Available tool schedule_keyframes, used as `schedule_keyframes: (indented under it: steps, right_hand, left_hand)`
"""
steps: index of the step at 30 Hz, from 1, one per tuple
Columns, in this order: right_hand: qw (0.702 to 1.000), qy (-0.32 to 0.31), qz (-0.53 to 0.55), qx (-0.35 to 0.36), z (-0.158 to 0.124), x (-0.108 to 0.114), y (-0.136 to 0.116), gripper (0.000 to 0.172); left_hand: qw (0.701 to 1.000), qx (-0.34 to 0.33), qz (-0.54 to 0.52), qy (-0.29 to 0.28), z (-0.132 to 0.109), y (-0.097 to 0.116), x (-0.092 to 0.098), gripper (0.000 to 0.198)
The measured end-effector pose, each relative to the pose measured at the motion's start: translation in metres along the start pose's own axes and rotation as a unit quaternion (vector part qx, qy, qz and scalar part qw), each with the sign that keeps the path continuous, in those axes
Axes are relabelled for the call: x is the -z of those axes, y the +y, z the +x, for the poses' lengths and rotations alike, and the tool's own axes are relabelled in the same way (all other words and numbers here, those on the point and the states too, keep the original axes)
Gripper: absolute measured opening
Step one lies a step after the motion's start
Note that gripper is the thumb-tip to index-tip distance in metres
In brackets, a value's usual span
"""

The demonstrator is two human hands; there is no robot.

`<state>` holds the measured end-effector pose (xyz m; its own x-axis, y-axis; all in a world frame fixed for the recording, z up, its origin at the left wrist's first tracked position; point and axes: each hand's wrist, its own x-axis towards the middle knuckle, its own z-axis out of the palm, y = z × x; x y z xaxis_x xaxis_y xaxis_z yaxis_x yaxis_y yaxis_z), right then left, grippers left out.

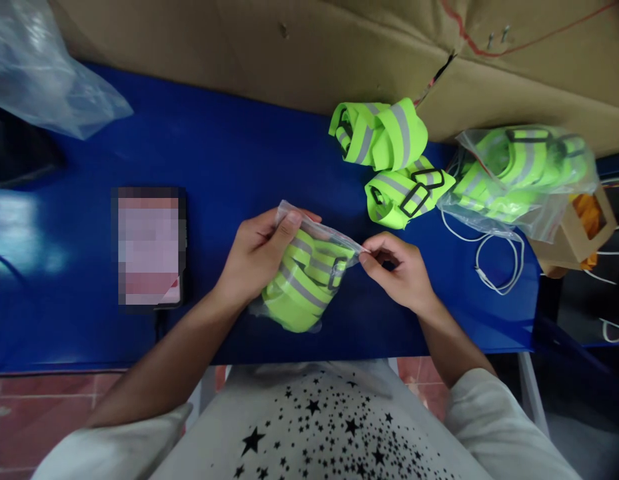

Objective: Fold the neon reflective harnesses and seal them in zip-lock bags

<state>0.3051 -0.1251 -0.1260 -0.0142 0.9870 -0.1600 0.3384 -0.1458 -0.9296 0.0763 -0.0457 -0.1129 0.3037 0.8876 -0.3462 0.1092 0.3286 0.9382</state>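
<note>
Between my hands is a clear zip bag (316, 232) with a folded neon-yellow reflective strap (302, 290) inside; a dark buckle shows through the plastic. My left hand (262, 250) grips the bag's upper left corner, thumb on top. At the other end of the zip edge, my right hand (396, 270) pinches the corner between thumb and fingertips. Beyond my right hand lie two loose rolled reflective straps, one (402, 137) against the cardboard and a nearer one (406, 197) with black buckles showing.
Bagged reflective straps (529, 167) lie at the right beside a white cable (499, 267) and a small cardboard box (574, 233). A phone-like device (149, 247), its screen blurred, rests left on the blue table (229, 153). Large cardboard (239, 47) borders the back; plastic (54, 80) lies far left.
</note>
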Motion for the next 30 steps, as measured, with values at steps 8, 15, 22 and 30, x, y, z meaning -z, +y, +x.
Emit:
schedule_keyframes:
  steps: [8,15,22,30]
  right_hand:
    - [0.999,0.006,-0.027,0.019,-0.0011,-0.0052,-0.0013,0.005]
    - [0.999,-0.015,-0.036,0.008,-0.0013,-0.0038,0.0014,0.011]
    - [0.999,-0.026,-0.039,0.022,-0.0015,-0.0040,-0.0009,0.009]
    - [0.998,-0.025,-0.051,0.030,-0.0021,-0.0051,-0.0026,0.006]
  left_hand:
    - [0.999,-0.014,0.031,-0.003,-0.0010,-0.0086,-0.0005,0.036]
    - [0.998,-0.030,0.056,-0.030,-0.0025,-0.0080,-0.0016,0.037]
    - [0.996,-0.045,0.062,-0.050,-0.0039,-0.0094,-0.0047,0.039]
    - [0.995,-0.055,0.056,-0.060,-0.0046,-0.0095,-0.0089,0.036]
